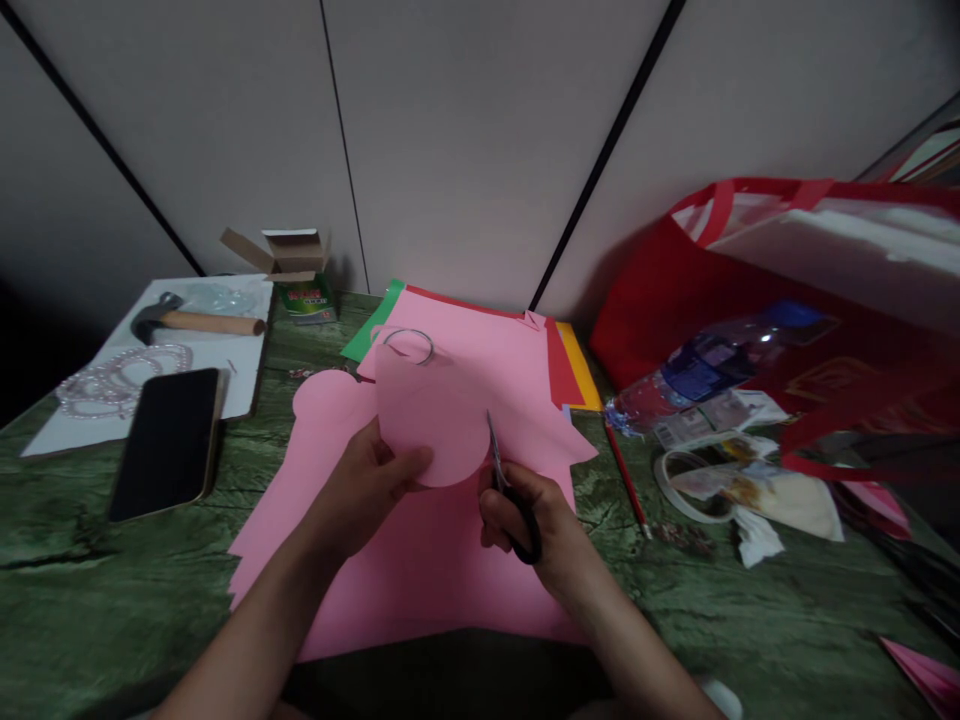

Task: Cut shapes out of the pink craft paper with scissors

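Note:
A sheet of pink paper [427, 420] with a rounded lower edge is pinched between the thumb and fingers of my left hand [375, 475]. My right hand [529, 515] grips black-handled scissors [495, 450], whose blades point up along the right edge of that sheet. Whether the blades are apart or together I cannot tell. Under both hands lie larger pink sheets [442, 570], with a rounded outline at the upper left. A thin metal ring [432, 348] shows just behind the held paper.
Green, red and yellow sheets [577, 365] lie under pink paper at the back. Left are a phone [169, 440], a hammer [210, 321], bead strings [112, 380] and a small box [306, 295]. Right are a red pencil [628, 480], tape roll [664, 485], bottle [697, 365] and red bag [637, 290].

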A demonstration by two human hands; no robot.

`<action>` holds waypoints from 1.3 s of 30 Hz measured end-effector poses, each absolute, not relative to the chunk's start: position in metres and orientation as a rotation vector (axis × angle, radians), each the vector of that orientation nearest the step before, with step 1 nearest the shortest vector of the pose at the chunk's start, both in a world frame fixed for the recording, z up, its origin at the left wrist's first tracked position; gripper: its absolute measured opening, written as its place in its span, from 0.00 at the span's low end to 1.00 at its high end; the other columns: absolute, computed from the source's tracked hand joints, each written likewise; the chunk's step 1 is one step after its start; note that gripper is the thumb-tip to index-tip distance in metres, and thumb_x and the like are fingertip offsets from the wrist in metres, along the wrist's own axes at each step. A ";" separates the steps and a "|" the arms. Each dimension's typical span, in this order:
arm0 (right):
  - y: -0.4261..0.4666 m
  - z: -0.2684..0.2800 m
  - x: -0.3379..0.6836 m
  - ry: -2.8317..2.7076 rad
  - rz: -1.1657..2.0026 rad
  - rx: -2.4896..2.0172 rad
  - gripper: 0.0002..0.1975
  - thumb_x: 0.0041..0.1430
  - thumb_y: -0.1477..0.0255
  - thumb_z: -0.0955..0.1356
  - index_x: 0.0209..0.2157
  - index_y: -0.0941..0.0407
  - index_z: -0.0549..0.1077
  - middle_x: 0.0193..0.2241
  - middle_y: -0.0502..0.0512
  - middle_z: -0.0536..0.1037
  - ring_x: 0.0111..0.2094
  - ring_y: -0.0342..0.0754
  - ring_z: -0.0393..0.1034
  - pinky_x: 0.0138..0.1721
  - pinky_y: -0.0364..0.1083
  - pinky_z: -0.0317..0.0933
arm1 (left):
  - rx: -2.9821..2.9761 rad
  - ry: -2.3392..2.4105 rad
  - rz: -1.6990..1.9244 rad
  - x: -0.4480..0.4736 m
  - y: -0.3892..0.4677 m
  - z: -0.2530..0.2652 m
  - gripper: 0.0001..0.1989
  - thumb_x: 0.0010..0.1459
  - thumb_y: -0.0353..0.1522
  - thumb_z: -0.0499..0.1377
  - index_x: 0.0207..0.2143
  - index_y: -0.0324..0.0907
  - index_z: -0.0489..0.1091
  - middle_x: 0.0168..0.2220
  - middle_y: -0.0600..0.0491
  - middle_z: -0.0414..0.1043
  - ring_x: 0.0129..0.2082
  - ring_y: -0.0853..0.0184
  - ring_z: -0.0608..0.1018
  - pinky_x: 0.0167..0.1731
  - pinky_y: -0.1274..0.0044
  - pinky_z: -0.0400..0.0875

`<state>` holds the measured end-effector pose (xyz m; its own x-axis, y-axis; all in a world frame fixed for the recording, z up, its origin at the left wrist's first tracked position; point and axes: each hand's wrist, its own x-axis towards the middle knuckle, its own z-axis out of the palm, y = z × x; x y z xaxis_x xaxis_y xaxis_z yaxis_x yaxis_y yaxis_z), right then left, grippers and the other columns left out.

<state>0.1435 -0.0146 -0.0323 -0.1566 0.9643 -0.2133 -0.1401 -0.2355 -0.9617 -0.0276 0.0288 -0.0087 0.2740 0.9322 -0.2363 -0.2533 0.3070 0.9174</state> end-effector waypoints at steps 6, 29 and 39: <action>-0.015 -0.032 0.143 -1.071 1.547 -1.187 0.08 0.50 0.68 0.68 0.26 0.56 0.66 0.13 0.42 0.63 0.14 0.39 0.59 0.15 0.39 0.49 | 0.827 0.930 1.018 -0.026 0.029 -0.006 0.19 0.47 0.28 0.62 0.44 0.37 0.66 0.39 0.46 0.75 0.38 0.60 0.76 0.33 0.74 0.71; -0.013 -0.025 0.140 -1.135 1.489 -1.101 0.08 0.45 0.71 0.71 0.26 0.56 0.67 0.22 0.46 0.65 0.24 0.41 0.57 0.27 0.43 0.53 | 1.230 1.140 1.016 -0.027 0.025 -0.006 0.14 0.52 0.36 0.61 0.40 0.41 0.68 0.32 0.54 0.74 0.31 0.67 0.74 0.26 0.79 0.70; -0.012 -0.025 0.140 -1.171 1.471 -1.097 0.10 0.47 0.69 0.71 0.23 0.56 0.65 0.20 0.44 0.61 0.22 0.40 0.53 0.24 0.42 0.50 | 1.285 1.180 1.057 -0.026 0.027 -0.004 0.14 0.51 0.35 0.61 0.41 0.41 0.68 0.35 0.53 0.75 0.33 0.66 0.75 0.24 0.81 0.69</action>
